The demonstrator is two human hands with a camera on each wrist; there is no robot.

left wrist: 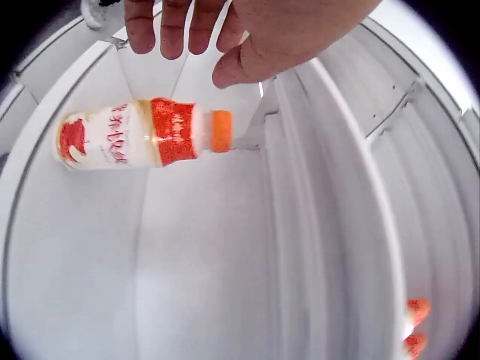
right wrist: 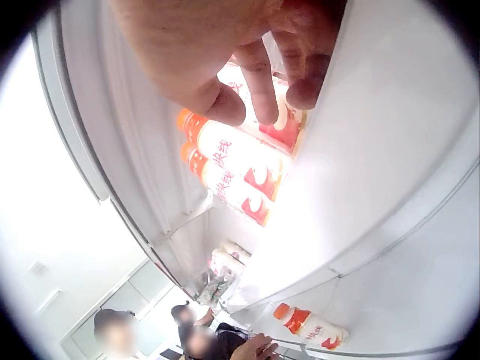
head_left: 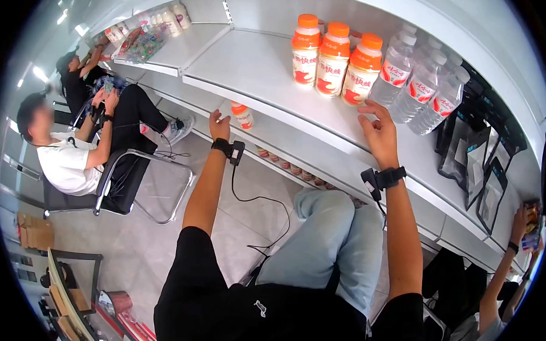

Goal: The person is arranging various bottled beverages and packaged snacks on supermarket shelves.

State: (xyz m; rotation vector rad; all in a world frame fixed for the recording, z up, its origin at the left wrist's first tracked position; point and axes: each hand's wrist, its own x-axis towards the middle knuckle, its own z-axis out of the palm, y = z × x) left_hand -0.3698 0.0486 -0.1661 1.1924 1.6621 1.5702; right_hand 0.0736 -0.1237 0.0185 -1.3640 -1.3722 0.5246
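Observation:
My left hand [head_left: 220,126] is at the lower shelf, beside a single drink bottle [head_left: 243,116] with an orange cap and a white and red label. In the left wrist view that bottle [left wrist: 124,135] stands apart from the fingers, which are loosely bent around nothing. At the upper shelf, my right hand [head_left: 380,135] is near the front of three matching orange-capped bottles [head_left: 331,67]. Its fingers [right wrist: 259,86] are loosely spread, overlapping the nearest bottle in the right wrist view. Both palms face the shelving.
Clear water bottles [head_left: 420,91] stand right of the orange-capped ones, then black packages [head_left: 466,153]. Small containers [head_left: 282,163] line a lower level. Seated people [head_left: 75,157] are at left, with a chair [head_left: 146,184]. A cable [head_left: 254,200] hangs from my left wrist.

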